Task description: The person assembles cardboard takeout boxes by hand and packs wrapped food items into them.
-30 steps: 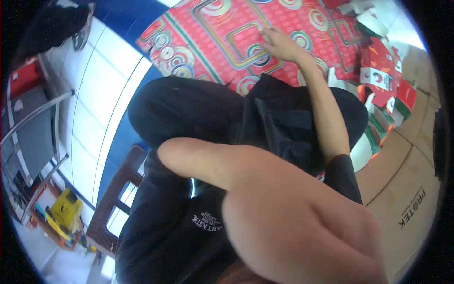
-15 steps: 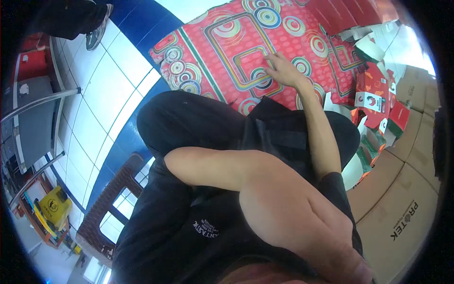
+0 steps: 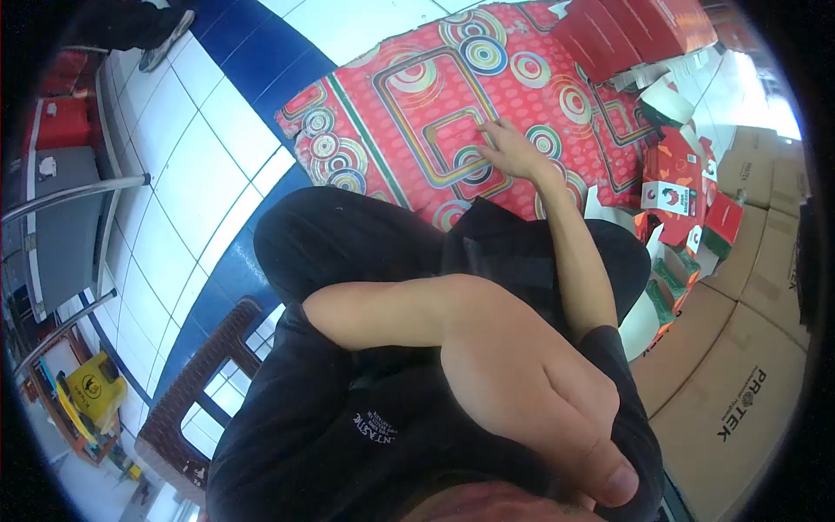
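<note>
My right hand (image 3: 515, 150) lies on a red surface (image 3: 435, 104) printed with circles and striped squares. Its fingers are loosely apart and hold nothing that I can see. Close to the camera, my left hand (image 3: 544, 396) is bent in front of my chest, fingers curled in and thumb pointing down to the right. Nothing sticks out of that fist, though its inner side is hidden. Below the right hand are my black-trousered legs (image 3: 348, 230), folded near the red surface's edge.
Red boxes (image 3: 639, 35) and opened red-and-green cartons (image 3: 674, 178) crowd the right side. Brown cardboard boxes (image 3: 731, 391) lie beyond them. At left are a brown chair (image 3: 196, 391), a metal-framed grey cart (image 3: 65, 217) and a yellow item (image 3: 96, 387). Another person's shoe (image 3: 165, 42) shows at top left.
The view has shifted slightly. My left hand has turned a little, and its thumb tip now shows. My right hand stays on the red surface. The other person's shoe has moved slightly up and left.
</note>
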Demonstrator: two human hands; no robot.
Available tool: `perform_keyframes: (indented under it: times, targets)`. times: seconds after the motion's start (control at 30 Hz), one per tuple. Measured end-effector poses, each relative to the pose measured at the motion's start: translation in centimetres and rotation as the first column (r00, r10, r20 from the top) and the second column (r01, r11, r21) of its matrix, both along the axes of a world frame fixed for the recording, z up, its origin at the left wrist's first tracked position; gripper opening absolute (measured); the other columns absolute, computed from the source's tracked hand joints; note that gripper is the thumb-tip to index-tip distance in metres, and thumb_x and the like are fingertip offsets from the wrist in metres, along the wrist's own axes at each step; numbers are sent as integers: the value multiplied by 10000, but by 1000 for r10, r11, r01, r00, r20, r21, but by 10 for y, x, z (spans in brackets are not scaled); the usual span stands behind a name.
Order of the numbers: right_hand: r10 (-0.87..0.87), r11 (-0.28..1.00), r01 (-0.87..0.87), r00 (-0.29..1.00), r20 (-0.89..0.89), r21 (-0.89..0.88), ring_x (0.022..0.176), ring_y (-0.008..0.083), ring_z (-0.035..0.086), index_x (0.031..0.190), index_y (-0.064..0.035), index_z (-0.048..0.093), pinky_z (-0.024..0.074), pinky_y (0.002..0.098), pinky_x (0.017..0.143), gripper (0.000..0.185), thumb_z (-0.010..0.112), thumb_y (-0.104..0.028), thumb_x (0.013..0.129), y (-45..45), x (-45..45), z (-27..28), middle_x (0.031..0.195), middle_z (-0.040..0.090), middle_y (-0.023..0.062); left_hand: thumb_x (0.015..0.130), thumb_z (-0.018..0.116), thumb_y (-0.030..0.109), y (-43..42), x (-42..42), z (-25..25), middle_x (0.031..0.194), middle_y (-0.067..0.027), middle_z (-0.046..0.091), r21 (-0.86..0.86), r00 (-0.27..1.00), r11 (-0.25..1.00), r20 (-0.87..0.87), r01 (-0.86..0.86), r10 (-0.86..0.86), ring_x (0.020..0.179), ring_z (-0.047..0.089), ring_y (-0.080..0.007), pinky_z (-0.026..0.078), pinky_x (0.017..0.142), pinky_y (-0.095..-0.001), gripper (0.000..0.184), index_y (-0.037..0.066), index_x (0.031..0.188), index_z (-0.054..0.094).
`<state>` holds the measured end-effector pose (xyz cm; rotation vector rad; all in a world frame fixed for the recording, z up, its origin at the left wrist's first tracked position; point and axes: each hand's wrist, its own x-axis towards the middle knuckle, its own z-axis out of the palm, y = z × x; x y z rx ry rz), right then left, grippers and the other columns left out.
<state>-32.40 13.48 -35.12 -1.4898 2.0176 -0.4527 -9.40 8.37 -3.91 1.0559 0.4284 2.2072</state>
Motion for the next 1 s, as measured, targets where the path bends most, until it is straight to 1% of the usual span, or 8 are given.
perform_keyframes:
  times: [0.07, 0.2, 0.3, 0.33, 0.4, 0.6, 0.7, 1.0]
  targets:
    - [14, 1000, -14, 1000, -10, -2, 1350, 481, 595, 1459, 24, 596, 503, 520, 1152, 562, 708, -304, 1017, 0, 0, 1, 1419, 611, 322, 1217, 421, 414, -2, -4, -3, 943, -146, 794, -78, 986, 994, -154, -74, 61, 906, 690, -134, 540, 893, -318, 655, -105, 1001, 756]
    - [-15, 1000, 15, 1000, 5, 24, 1345, 476, 602, 1457, 25, 597, 510, 518, 1146, 561, 711, -302, 1016, -1, 2, 4, 1425, 606, 325, 1180, 532, 370, 18, 6, -1, 896, -137, 783, 60, 983, 988, -112, -143, 149, 896, 712, -146, 551, 846, -347, 516, -72, 1029, 753]
    - [-19, 1000, 18, 1000, 9, 20, 1333, 477, 611, 1457, 26, 598, 512, 516, 1141, 561, 716, -298, 1015, 1, 2, 5, 1421, 605, 326, 1175, 542, 171, 25, 16, 8, 994, -159, 794, 266, 949, 932, 263, -247, 176, 935, 743, -198, 572, 833, -334, 361, -117, 1125, 754]
    - [-17, 1000, 17, 1000, 11, 7, 1326, 477, 615, 1455, 26, 598, 513, 515, 1140, 560, 718, -296, 1014, 1, 2, 4, 1417, 607, 326, 1155, 574, 138, 23, 2, -1, 1054, -172, 796, 232, 963, 934, 56, -270, 265, 983, 750, -220, 579, 860, -344, 305, -116, 1172, 741]
    - [-7, 1000, 7, 1000, 8, -4, 1320, 477, 618, 1454, 26, 600, 513, 513, 1138, 559, 720, -295, 1012, 0, 1, 2, 1418, 606, 324, 1135, 605, 104, 23, -5, -6, 1113, -186, 799, 202, 930, 932, -154, -302, 334, 1031, 756, -242, 585, 887, -354, 266, -115, 1219, 729]
    - [3, 1000, -3, 1000, 23, -3, 1329, 476, 605, 1449, 20, 604, 510, 508, 1137, 553, 726, -294, 1010, 0, -1, 1, 1409, 606, 322, 1112, 675, 159, 24, -4, -6, 1088, -182, 796, 261, 873, 880, -188, -396, 449, 1008, 755, -238, 585, 881, -361, 275, -96, 1195, 731]
    - [11, 1000, -11, 1000, 18, 5, 1336, 475, 596, 1451, 18, 605, 508, 506, 1135, 556, 732, -295, 1010, 0, 1, 2, 1395, 609, 314, 1104, 697, 174, 28, 1, -8, 1073, -168, 785, 329, 969, 917, -28, -225, 247, 1004, 749, -223, 581, 883, -354, 273, -88, 1170, 733]
    - [4, 1000, -4, 1000, 26, -13, 1296, 478, 615, 1436, 18, 614, 515, 505, 1115, 533, 739, -275, 1009, 2, 1, 2, 1366, 614, 300, 1107, 700, 186, 26, 4, -3, 1093, -157, 780, 294, 879, 861, -117, -414, 462, 1015, 739, -212, 573, 880, -350, 271, -76, 1170, 729]
